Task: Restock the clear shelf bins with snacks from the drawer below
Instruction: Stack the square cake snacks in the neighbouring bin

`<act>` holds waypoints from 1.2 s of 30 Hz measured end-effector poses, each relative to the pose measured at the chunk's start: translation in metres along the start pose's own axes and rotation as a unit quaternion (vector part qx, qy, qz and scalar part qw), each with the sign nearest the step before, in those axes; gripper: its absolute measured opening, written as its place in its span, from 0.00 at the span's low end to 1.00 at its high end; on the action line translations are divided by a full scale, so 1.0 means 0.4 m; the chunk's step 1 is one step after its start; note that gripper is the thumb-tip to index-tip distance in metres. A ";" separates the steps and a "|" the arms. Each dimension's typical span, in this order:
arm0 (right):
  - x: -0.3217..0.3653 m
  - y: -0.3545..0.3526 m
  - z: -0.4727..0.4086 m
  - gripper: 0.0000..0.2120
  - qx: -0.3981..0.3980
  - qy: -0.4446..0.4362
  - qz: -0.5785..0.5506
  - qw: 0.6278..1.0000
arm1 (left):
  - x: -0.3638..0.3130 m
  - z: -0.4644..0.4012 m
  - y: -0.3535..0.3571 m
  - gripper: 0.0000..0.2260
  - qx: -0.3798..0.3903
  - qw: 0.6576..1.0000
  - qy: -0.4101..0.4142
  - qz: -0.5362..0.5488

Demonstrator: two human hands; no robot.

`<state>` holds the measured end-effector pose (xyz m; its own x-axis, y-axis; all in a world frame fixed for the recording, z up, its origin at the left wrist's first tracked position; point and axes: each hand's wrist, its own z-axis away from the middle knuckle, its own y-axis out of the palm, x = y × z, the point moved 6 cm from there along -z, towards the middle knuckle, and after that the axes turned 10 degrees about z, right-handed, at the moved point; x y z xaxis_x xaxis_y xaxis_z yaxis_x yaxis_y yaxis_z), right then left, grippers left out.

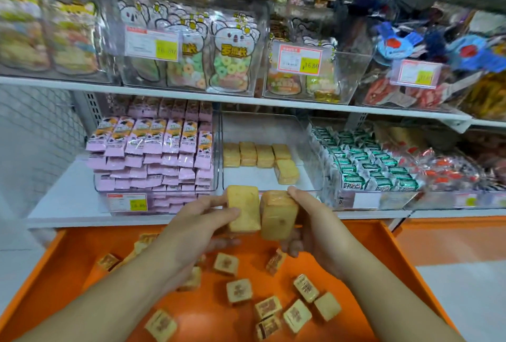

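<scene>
My left hand (pixel 202 229) grips a yellow wrapped snack cake (pixel 244 208), and my right hand (pixel 315 228) grips another one (pixel 279 215). Both cakes are held side by side just in front of the middle clear bin (pixel 269 187) on the lower shelf. That bin holds several of the same cakes (pixel 256 154) in a row at the back and one (pixel 287 171) further forward. Below my hands the orange drawer (pixel 68 267) is pulled out, with several loose cakes (pixel 238 290) scattered on its floor.
A clear bin of pink packets (pixel 153 150) stands left of the middle bin, and one of green-and-white packets (pixel 367 162) stands to its right. The upper shelf (pixel 246 100) carries clear bins of candy bags (pixel 232 59) with price tags.
</scene>
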<state>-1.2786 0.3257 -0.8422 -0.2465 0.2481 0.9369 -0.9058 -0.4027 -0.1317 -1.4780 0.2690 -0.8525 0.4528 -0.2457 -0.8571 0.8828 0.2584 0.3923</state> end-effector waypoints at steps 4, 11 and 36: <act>-0.018 0.031 -0.014 0.39 0.013 0.083 0.060 0.995 | 0.001 -0.006 0.007 0.13 0.020 0.999 -0.004 -0.045; -0.023 0.045 -0.018 0.50 0.024 0.102 0.152 0.983 | 0.027 -0.028 0.024 0.26 0.015 0.998 -0.027 -0.063; 0.122 -0.184 -0.172 0.29 -0.142 -0.190 0.401 0.885 | -0.134 -0.274 0.222 0.32 -0.004 0.844 0.204 -0.495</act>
<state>-1.2478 0.4283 -0.8090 -0.7645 -0.3531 0.5394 -0.5552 -0.0645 -0.8292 -1.4378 0.4076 -0.8082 -0.5898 -0.0032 -0.8076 0.8013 0.1224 -0.5857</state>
